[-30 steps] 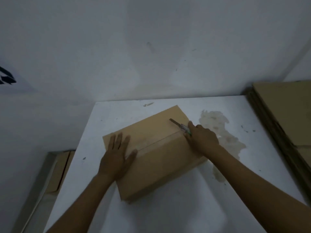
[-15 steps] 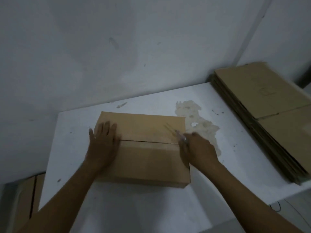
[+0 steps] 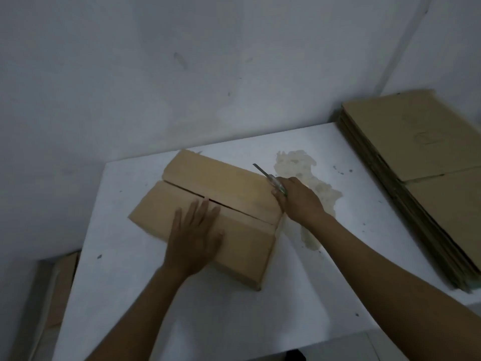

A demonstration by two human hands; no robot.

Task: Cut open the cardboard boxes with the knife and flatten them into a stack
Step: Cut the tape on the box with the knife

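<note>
Box (image 3: 234,194) sits rotated, top seam gaping; left hand (image 3: 194,241) presses flat, fingers spread; right hand (image 3: 299,201) clamps knife (image 3: 265,175) mid-frame; end seam likely next.

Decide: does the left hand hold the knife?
No, the left hand lies flat with straight fingers on the cardboard box, while the right hand grips the knife.

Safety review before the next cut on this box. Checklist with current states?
1. Left hand flat on the brown cardboard box, steadying it: ok.
2. Right hand grips the thin metal-bladed knife: ok.
3. Blade apart from the left hand: ok.
4. Top seam gapes open: ok.
5. Seam at the box's right end cut: cannot tell.
6. Stack of flattened cardboard sheets lies ready at the right: ok.
</note>
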